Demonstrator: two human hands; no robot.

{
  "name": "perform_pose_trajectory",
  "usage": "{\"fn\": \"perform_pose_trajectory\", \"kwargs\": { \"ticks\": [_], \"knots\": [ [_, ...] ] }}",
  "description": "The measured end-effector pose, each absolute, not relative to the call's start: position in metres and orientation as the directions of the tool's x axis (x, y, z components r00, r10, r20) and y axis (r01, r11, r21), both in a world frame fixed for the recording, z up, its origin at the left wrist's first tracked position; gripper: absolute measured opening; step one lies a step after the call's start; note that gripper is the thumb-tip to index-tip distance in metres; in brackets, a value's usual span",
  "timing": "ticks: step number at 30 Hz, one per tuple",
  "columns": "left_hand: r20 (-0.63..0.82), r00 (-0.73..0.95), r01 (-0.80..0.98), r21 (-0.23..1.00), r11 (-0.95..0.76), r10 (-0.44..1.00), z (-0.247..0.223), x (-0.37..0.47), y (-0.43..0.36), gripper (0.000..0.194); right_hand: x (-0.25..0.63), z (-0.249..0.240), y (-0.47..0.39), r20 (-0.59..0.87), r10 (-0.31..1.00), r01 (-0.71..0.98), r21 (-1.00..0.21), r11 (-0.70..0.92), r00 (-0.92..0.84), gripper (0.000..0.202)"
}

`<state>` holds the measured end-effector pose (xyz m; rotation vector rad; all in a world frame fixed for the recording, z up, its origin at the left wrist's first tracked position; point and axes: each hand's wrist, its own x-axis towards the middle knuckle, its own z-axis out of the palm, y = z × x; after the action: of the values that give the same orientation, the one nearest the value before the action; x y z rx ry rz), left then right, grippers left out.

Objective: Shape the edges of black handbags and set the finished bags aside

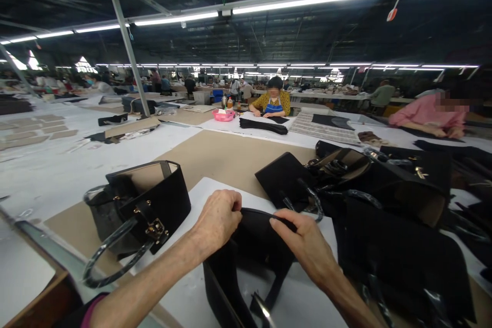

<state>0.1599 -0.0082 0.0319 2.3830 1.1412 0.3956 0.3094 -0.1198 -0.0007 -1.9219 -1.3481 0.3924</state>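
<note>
A black bag piece [259,238] stands over white paper at the lower centre, its curved top edge between my hands. My left hand [221,215] is closed in a pinch on the left end of that edge. On the right part of the same edge, my right hand [303,238] grips with thumb and fingers. A metal fitting [263,310] shows low at the front of the piece. To the left stands a finished-looking black handbag [165,205] with gold hardware and a plastic-wrapped handle.
Several black bags [407,246] with wrapped handles are heaped at the right. Black strips [263,126] and a pink basket [223,115] lie farther back. Across the table [207,151] sits a person in yellow [272,102]; another in pink [430,115] works at the right.
</note>
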Motion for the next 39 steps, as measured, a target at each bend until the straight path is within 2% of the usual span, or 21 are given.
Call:
{"fn": "perform_pose_trajectory", "kwargs": {
  "ticks": [2, 5, 8, 10, 14, 20, 25, 27, 30, 32, 34, 35, 37, 38, 39],
  "knots": [
    [0.058, 0.614, 0.654, 0.521, -0.548, 0.787, 0.031, 0.16, -0.008, 0.013, 0.307, -0.002, -0.119, 0.234, 0.89, 0.774, -0.606, -0.181, 0.391, 0.023],
    [0.086, 0.622, 0.639, 0.519, -0.567, 0.778, 0.029, 0.161, -0.008, 0.013, 0.304, -0.002, -0.115, 0.332, 0.897, 0.916, -0.365, -0.165, 0.294, 0.024],
    [0.109, 0.624, 0.63, 0.516, -0.581, 0.774, 0.028, 0.162, -0.009, 0.014, 0.299, 0.003, -0.108, 0.339, 0.919, 0.975, -0.155, -0.157, 0.202, 0.027],
    [0.112, 0.618, 0.631, 0.519, -0.576, 0.778, 0.028, 0.161, -0.009, 0.014, 0.294, 0.006, -0.102, 0.329, 0.931, 0.987, -0.087, -0.136, 0.157, 0.027],
    [0.108, 0.621, 0.618, 0.541, -0.57, 0.777, 0.027, 0.16, -0.008, 0.013, 0.286, 0.01, -0.092, 0.317, 0.942, 0.994, -0.058, -0.096, 0.11, 0.025],
    [0.102, 0.626, 0.625, 0.527, -0.575, 0.773, 0.026, 0.16, -0.007, 0.013, 0.281, 0.015, -0.085, 0.295, 0.953, 0.994, -0.102, -0.047, 0.075, 0.024],
    [0.143, 0.667, 0.581, 0.514, -0.631, 0.731, 0.031, 0.152, -0.01, 0.008, 0.279, 0.022, -0.078, 0.213, 0.977, 0.993, -0.109, 0.035, -0.011, 0.019],
    [0.141, 0.636, 0.588, 0.548, -0.594, 0.759, 0.036, 0.143, -0.014, 0.025, 0.279, 0.024, -0.076, 0.179, 0.984, 0.998, -0.066, 0.014, -0.002, 0.019],
    [0.112, 0.534, 0.632, 0.606, -0.484, 0.838, 0.041, 0.123, -0.029, 0.068, 0.282, 0.027, -0.077, 0.169, 0.985, 0.999, 0.021, -0.046, 0.042, 0.022],
    [0.15, 0.463, 0.645, 0.619, -0.448, 0.874, 0.038, 0.11, -0.043, 0.079, 0.286, 0.031, -0.078, 0.163, 0.983, 0.991, 0.088, -0.104, 0.088, 0.024],
    [0.31, 0.427, 0.628, 0.573, -0.526, 0.849, 0.027, 0.103, -0.06, 0.076, 0.289, 0.037, -0.081, 0.158, 0.978, 0.974, 0.158, -0.163, 0.138, 0.025],
    [0.428, 0.436, 0.603, 0.513, -0.61, 0.792, 0.019, 0.102, -0.068, 0.071, 0.29, 0.039, -0.082, 0.16, 0.974, 0.964, 0.186, -0.188, 0.16, 0.025],
    [0.611, 0.541, 0.486, 0.333, -0.808, 0.578, 0.002, 0.107, -0.083, 0.056, 0.287, 0.044, -0.085, 0.173, 0.967, 0.95, 0.218, -0.224, 0.188, 0.027],
    [0.612, 0.628, 0.415, 0.261, -0.872, 0.481, -0.005, 0.111, -0.089, 0.044, 0.285, 0.046, -0.086, 0.181, 0.964, 0.946, 0.225, -0.234, 0.195, 0.028],
    [0.551, 0.724, 0.357, 0.216, -0.909, 0.415, -0.012, 0.114, -0.093, 0.032, 0.282, 0.048, -0.087, 0.185, 0.963, 0.944, 0.229, -0.238, 0.198, 0.028]
  ]
}}
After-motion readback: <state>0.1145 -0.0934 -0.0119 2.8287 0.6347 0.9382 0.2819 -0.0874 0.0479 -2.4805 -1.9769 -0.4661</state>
